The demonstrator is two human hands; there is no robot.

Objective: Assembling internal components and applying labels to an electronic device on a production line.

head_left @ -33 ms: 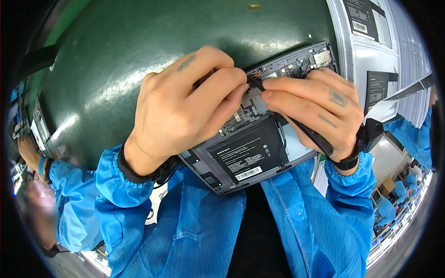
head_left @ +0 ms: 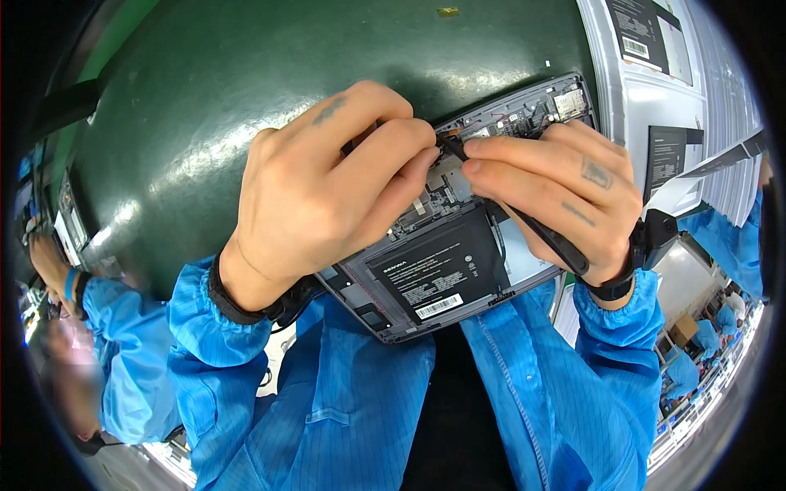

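Note:
An opened tablet-like device (head_left: 348,296) lies tilted at the table's near edge, its circuit board (head_left: 449,186) and flat black battery (head_left: 434,266) exposed. My right hand (head_left: 565,184) is closed around a slim black tool (head_left: 557,244) with a rounded rear end; whether it is tweezers or a pry stick I cannot tell. Its tip points left onto the far part of the board. Close beside that tip, my left hand (head_left: 319,184) pinches thumb and fingers together over the board. Whatever sits between those fingertips is hidden.
A dark green table (head_left: 205,106) stretches beyond the device. On the right stand white trays (head_left: 663,98) holding more black batteries (head_left: 667,155). At far left, a co-worker's blue sleeve (head_left: 131,327) and hand (head_left: 49,262) are near another device (head_left: 72,213).
My hands, the black tool and the opened device look unmoved. At far left, the co-worker's hand and sleeve have shifted slightly.

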